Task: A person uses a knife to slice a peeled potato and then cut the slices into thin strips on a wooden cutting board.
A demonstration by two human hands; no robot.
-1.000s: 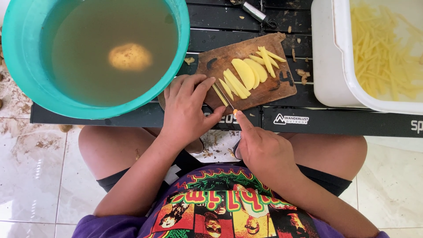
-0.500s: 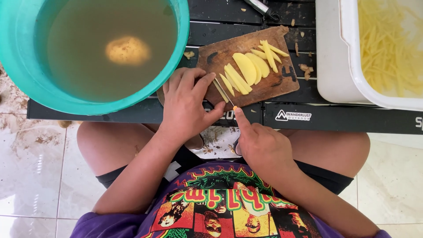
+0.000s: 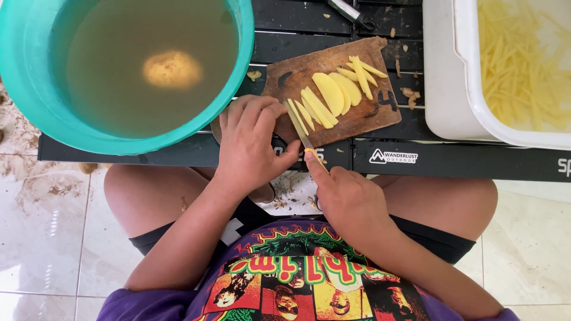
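Observation:
My left hand (image 3: 253, 142) rests at the near left corner of a small wooden cutting board (image 3: 363, 116), fingers curled beside a row of yellow potato slices (image 3: 330, 95). My right hand (image 3: 348, 199) grips a knife (image 3: 299, 128); its blade points away from me and lies against the slice next to my left fingertips. More cut sticks lie at the board's far side. The board sits on a black slatted table (image 3: 464, 160).
A teal basin (image 3: 35, 101) of cloudy water holds a whole potato (image 3: 171, 69) at the left. A white tub (image 3: 452, 89) with many thin potato sticks stands at the right. A peeler (image 3: 351, 12) lies at the table's far edge. Tiled floor with scraps below.
The knife blade has moved slightly along the slices near my left fingers; the hands stay in nearly the same place. The view has shifted a little.

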